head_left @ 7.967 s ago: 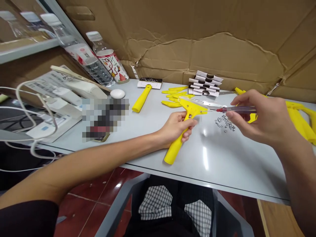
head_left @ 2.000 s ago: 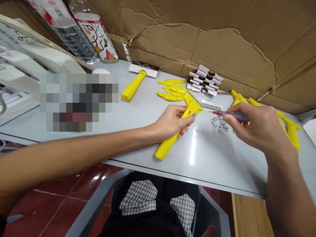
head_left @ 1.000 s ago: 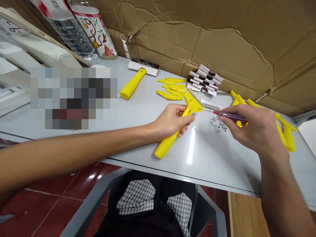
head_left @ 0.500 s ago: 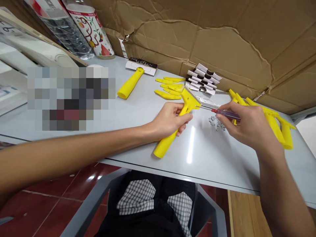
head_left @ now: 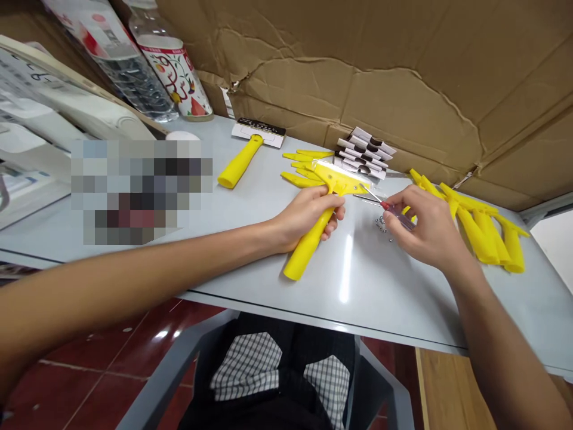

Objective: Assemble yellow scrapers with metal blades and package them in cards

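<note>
Well to the left of the left hand's grip stood white boxes (head_left: 67, 98), then a clear bottle (head_left: 132, 68) and, beside it, a bottle with a red-and-white label (head_left: 174, 74). Nearer to the grip, behind and to its left, a yellow scraper with a printed card (head_left: 242, 161) lay on the grey tabletop (head_left: 371, 286). The left hand (head_left: 311, 220) was closed around the handle of another yellow scraper (head_left: 308, 246); its butt pointed back toward the person and its wide head spread just beyond the fingers. Behind that head lay several yellow strips (head_left: 295, 179), and farther back to the right sat stacked folded cards (head_left: 364, 155). Right of the grip were loose screws (head_left: 380, 224), partly hidden. The right hand (head_left: 430, 226) was clamped on a screwdriver (head_left: 385, 205), its tip at the head's right end; contact could not be told. Beyond that hand lay more yellow scraper handles (head_left: 486, 233).
</note>
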The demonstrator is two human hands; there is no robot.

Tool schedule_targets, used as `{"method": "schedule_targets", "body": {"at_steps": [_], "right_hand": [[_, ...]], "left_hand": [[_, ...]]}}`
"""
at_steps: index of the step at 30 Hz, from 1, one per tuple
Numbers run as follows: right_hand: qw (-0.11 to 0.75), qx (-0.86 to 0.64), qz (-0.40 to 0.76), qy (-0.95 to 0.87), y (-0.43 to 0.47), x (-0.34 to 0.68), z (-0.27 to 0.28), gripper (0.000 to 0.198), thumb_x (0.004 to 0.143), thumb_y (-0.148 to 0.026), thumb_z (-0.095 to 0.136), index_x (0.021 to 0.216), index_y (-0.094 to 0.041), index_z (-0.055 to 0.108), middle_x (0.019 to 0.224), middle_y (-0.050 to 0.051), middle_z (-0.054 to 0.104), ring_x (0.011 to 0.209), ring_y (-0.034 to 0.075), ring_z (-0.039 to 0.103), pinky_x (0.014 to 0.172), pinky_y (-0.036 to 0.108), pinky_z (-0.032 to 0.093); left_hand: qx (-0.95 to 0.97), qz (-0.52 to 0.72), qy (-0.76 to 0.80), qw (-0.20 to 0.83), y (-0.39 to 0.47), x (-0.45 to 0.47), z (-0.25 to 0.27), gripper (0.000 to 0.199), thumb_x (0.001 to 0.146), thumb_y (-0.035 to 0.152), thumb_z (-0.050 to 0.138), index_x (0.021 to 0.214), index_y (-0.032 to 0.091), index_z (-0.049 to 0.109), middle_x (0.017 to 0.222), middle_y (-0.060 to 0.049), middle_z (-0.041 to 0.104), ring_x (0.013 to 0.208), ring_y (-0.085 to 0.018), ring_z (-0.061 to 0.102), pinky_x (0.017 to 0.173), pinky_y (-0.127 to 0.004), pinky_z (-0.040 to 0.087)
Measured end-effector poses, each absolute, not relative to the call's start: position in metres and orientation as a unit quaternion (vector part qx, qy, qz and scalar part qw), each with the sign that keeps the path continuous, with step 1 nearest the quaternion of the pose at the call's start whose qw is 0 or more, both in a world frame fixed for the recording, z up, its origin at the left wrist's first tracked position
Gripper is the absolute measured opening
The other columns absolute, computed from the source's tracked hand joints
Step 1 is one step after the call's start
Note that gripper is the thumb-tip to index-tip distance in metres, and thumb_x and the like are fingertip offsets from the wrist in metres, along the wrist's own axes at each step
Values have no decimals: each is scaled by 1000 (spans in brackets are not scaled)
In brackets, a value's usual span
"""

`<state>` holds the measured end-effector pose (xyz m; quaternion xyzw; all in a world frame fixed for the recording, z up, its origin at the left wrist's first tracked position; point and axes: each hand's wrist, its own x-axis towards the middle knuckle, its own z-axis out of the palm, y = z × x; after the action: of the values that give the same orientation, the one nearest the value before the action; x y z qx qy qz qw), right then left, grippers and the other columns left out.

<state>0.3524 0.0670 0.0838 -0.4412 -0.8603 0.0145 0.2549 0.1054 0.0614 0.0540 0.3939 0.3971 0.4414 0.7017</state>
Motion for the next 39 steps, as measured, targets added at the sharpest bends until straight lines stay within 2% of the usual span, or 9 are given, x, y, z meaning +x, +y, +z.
{"method": "schedule_targets", "body": {"at_steps": [8,13,20,23,26,29,32,35,39], "right_hand": [[184,-438,47,-879,60,339,68,9,90,-27,63,92,-20,68,82,5,70,76,23,67,72,37,47],[146,-438,80,-883,55,335,66,24,88,-25,64,111,-19,70,81,3,69,72,21,64,69,35,45],[114,-419,92,-896,60,347,79,5,85,-18,65,89,-21,65,82,4,71,73,20,64,68,34,45],[105,-430,106,-890,61,354,86,5,87,-20,68,91,-22,65,79,3,70,70,20,64,65,33,45],[147,-435,130,-879,61,358,91,22,90,-24,73,111,-25,64,82,1,72,70,21,67,65,35,50],[217,-425,163,-863,60,359,91,43,93,-25,75,131,-28,56,88,0,73,70,20,70,64,36,55],[316,-400,204,-836,61,357,88,53,93,-29,80,136,-31,50,92,0,73,72,21,72,64,38,59],[407,-375,231,-800,64,353,79,59,92,-36,84,137,-34,47,95,0,73,85,23,75,71,41,64],[419,-380,248,-787,65,349,72,60,92,-44,83,138,-34,44,96,0,72,95,25,77,77,43,65]], "left_hand": [[366,458,446,677,60,106,64,21,99,16,59,80,20,52,61,4,59,39,-7,48,39,-19,39],[364,477,442,667,62,106,59,20,97,16,62,79,20,53,61,4,59,40,-7,48,39,-19,40],[368,499,432,655,65,105,55,21,95,16,64,77,19,54,65,4,60,42,-7,50,38,-19,40],[367,499,436,653,64,104,56,21,94,16,65,77,19,53,65,3,60,42,-7,49,37,-19,40],[365,499,437,652,64,104,57,21,92,16,67,77,20,52,65,3,60,42,-7,49,37,-20,40],[365,500,436,653,63,104,57,21,90,16,68,78,20,52,64,4,59,42,-7,49,37,-20,40],[367,501,437,651,63,104,57,20,89,16,69,78,20,52,65,4,60,42,-7,49,38,-20,41],[369,500,440,648,64,104,58,20,89,16,69,79,20,52,65,4,60,42,-8,50,38,-20,41],[372,498,441,647,64,104,57,18,89,17,69,80,20,53,65,4,60,43,-8,50,38,-20,41]]}}
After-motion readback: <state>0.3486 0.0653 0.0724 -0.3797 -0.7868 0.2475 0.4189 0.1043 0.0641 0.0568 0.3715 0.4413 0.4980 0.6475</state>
